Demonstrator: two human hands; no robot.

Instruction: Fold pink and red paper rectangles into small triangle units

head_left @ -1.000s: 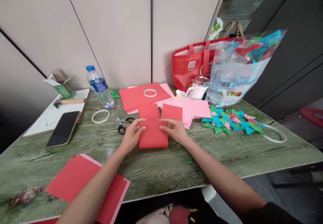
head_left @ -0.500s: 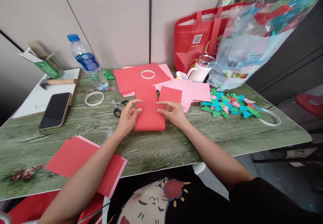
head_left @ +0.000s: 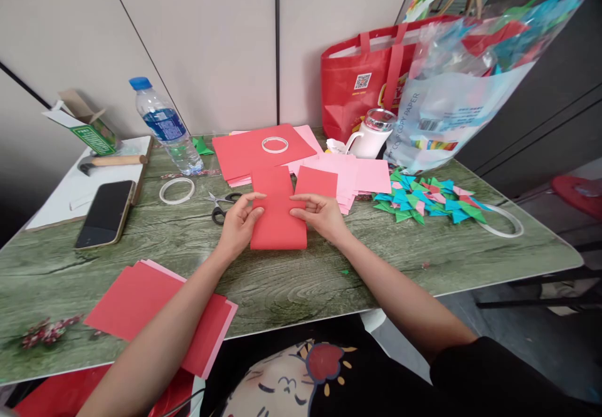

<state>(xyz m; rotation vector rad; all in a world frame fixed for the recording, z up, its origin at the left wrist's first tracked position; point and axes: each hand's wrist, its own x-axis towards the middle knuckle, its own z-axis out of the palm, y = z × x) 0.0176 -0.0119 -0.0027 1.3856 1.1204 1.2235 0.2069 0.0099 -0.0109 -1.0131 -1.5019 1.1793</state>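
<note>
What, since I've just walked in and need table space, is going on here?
Someone's left hand and right hand hold opposite side edges of a rectangular red paper sheet, which looks bent over at its near end. Black-handled metal scissors lie open beside the left hand. To the right sits a pile of small folded blue, green, red and pink paper pieces.

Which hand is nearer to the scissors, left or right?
Left. The left hand is right beside the handles of the scissors; contact is unclear. The right hand is farther off, at the opposite edge of the red paper both hands hold.
</note>
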